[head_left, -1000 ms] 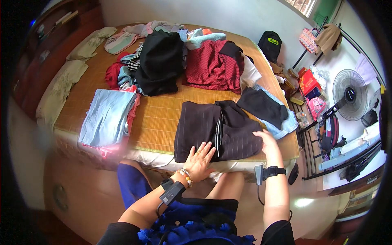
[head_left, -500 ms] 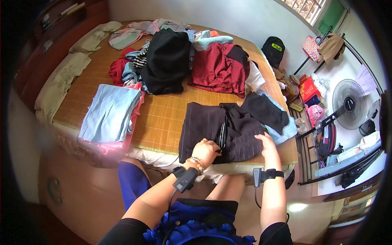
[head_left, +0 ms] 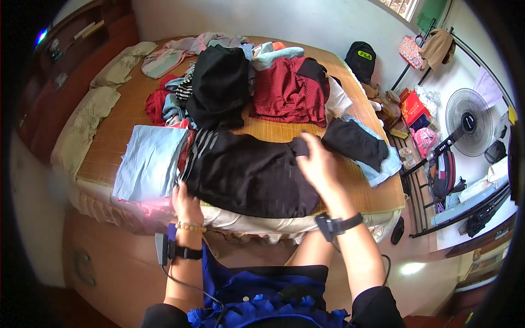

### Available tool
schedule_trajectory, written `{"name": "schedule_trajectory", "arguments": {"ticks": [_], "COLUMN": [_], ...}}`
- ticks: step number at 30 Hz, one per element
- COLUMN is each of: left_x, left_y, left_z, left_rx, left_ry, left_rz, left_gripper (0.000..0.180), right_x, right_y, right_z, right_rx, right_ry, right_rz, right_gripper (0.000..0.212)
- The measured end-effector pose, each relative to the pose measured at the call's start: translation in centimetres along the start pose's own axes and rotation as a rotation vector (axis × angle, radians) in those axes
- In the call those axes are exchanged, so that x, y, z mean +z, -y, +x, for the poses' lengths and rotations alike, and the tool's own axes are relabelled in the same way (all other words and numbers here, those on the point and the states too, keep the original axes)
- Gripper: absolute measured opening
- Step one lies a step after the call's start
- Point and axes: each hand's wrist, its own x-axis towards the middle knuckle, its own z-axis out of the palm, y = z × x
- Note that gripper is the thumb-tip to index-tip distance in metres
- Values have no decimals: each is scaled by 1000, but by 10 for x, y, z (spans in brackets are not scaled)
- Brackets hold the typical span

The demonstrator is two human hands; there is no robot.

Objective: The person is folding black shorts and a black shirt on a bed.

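Observation:
A dark pinstriped garment (head_left: 251, 175) lies stretched sideways over the near edge of the bed, with white stripes at its left end. My left hand (head_left: 186, 203) pinches the near corner of that striped end, right beside a folded light blue garment (head_left: 147, 161). At the far right corner of the dark cloth is my right hand (head_left: 318, 164), its fingers closed on a bunched bit of fabric. Just beyond that hand, a folded black garment (head_left: 355, 143) rests on a pale blue one (head_left: 385, 169).
A large black garment (head_left: 219, 82) and a red patterned garment (head_left: 287, 90) are heaped further back on the bed mat (head_left: 131, 106). Pillows (head_left: 85, 120) line the left side. To the right stand a fan (head_left: 468, 123) and a black metal rack (head_left: 418, 210).
The dark garment has been unfolded leftward, and its striped end now reaches the light blue stack. My left hand has moved left; my right hand has moved left and away from me.

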Motion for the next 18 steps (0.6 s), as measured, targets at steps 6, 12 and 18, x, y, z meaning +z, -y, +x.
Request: {"name": "schedule_trajectory", "arguments": {"ticks": [6,12,18], "left_x": [-45,-42,-37], "left_y": [16,4,-3], "left_z": [-6,-8,2], "left_rx": [-54,-113,-128], "left_ry": [-68,-8,-45], "left_rz": [161,211,333], "left_gripper": [31,41,27], "right_x": [55,54,57], "right_y": [68,33,26], "right_z": [-52,-72,-90], "right_rx": [-311,-295,-465], "right_ry": [628,450,301], "right_rz": [-6,270,-103], "right_gripper": [81,54,63]}}
